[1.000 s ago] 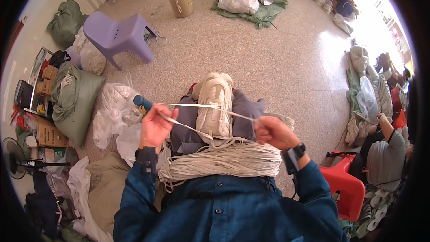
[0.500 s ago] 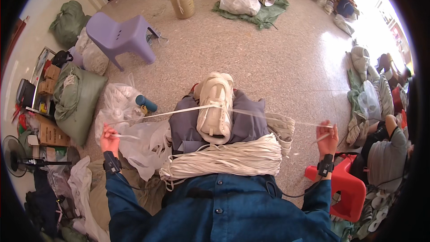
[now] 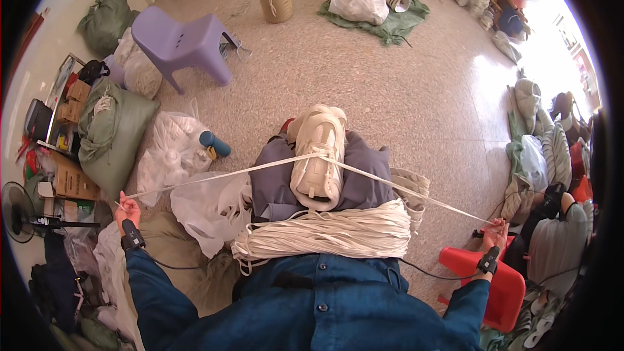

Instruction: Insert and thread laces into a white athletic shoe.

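Note:
A cream-coloured shoe [image 3: 316,179] lies on my lap between my grey-clad knees, its heel opening towards me. A pale flat shoelace [image 3: 260,166] runs out of its upper to both sides, drawn straight. Out to the left, my left hand [image 3: 128,210] is closed on one end of the lace. Far to the right, my right hand [image 3: 495,234] pinches the other end, above a red stool. Across my lap, nearer my body, rests a thick bundle of pale laces [image 3: 325,234]. Another light-coloured shoe [image 3: 411,188] is partly hidden beside my right knee.
A blue bottle [image 3: 214,143] stands by clear plastic bags [image 3: 170,156] at left. Beyond are a purple chair [image 3: 185,42] and a stuffed green sack [image 3: 117,140]. The red stool [image 3: 497,292] is close on my right. Shoes and another person's arm [image 3: 572,214] lie at the right edge.
Both hands have moved farther apart, outward and slightly down, with the lace ends. The lace now runs straight on both sides. The view has shifted slightly.

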A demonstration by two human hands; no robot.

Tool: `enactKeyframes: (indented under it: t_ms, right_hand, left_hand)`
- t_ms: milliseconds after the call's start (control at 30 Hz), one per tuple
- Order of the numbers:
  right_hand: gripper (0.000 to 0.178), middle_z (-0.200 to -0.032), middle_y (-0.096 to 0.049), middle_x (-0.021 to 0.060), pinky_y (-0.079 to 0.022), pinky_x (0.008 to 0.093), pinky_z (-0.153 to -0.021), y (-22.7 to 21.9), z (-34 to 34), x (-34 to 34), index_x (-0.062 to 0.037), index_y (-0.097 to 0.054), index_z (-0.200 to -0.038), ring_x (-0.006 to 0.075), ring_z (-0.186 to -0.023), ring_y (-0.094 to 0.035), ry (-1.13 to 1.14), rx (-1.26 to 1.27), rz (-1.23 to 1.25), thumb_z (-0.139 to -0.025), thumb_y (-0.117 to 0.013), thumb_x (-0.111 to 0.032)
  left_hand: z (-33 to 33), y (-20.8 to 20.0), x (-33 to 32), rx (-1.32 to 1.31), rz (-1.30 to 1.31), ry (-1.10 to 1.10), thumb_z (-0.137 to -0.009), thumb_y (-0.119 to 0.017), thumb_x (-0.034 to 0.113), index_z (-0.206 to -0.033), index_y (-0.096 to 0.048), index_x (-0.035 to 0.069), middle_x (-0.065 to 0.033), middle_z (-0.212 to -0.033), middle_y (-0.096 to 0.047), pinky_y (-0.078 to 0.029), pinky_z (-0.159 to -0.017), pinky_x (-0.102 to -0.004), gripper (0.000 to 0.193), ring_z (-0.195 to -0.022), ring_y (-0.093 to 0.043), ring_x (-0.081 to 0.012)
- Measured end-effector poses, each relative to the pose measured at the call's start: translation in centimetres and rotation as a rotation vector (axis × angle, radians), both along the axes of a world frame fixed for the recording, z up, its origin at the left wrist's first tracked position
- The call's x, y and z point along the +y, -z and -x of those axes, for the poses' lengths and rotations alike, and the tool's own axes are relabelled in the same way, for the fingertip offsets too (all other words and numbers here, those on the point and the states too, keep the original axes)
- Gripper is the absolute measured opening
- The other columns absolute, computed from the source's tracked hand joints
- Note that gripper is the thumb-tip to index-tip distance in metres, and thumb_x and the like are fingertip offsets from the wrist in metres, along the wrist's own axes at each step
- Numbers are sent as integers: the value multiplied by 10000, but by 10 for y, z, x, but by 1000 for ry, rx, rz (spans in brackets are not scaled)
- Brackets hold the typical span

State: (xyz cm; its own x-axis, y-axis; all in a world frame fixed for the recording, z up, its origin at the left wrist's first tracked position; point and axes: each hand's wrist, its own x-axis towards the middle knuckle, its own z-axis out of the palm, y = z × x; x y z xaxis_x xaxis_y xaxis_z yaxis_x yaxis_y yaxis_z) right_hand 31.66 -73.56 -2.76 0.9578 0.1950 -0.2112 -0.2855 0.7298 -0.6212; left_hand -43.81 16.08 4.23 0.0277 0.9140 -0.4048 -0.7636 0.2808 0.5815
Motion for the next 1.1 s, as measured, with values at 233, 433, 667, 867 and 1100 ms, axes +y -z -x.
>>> enactKeyframes:
  t_ms: [233,433,667,867,1100]
  right_hand:
    - [156,-843,-683,41,-585,346,-796,2,-18,-30,-56,-646,-918,172,-786,-666,193,178,275,-959,-652,-207]
    - [152,-938,-648,73,-541,318,-771,-24,48,192,-20,-611,-1075,173,-833,-639,-397,207,431,-928,-649,-38]
    - [226,-985,-661,82,-551,298,-764,-119,126,378,4,-581,-1190,150,-832,-643,-1069,-32,393,-966,-562,-20]
    - [235,-936,-658,51,-556,251,-707,-114,165,444,18,-590,-1200,99,-774,-632,-1314,-304,691,-985,-546,-64]
    - [176,-844,-651,19,-515,216,-618,-88,176,461,10,-629,-1101,70,-689,-596,-1241,-363,771,-982,-573,-107]
  left_hand:
    - [-36,10,-22,149,4,292,-1006,-527,106,-1230,-575,77,9,-693,-501,-465,-521,-235,231,-504,-432,-83]
    - [-217,-20,-137,552,62,890,-966,-576,126,-1135,-580,37,48,-697,-484,-420,-491,-251,191,-498,-424,-52]
    - [-329,-66,-232,453,60,1405,-1026,-484,164,-1198,-547,50,26,-711,-474,-378,-410,-223,216,-485,-387,-44]
    - [-373,-54,-230,432,-142,1484,-1024,-458,158,-1152,-513,34,9,-780,-523,-432,-505,-229,186,-555,-449,-52]
    - [-436,-40,-210,576,-431,1246,-1003,-502,125,-1137,-573,21,-86,-1006,-680,-549,-700,-246,183,-806,-664,-116]
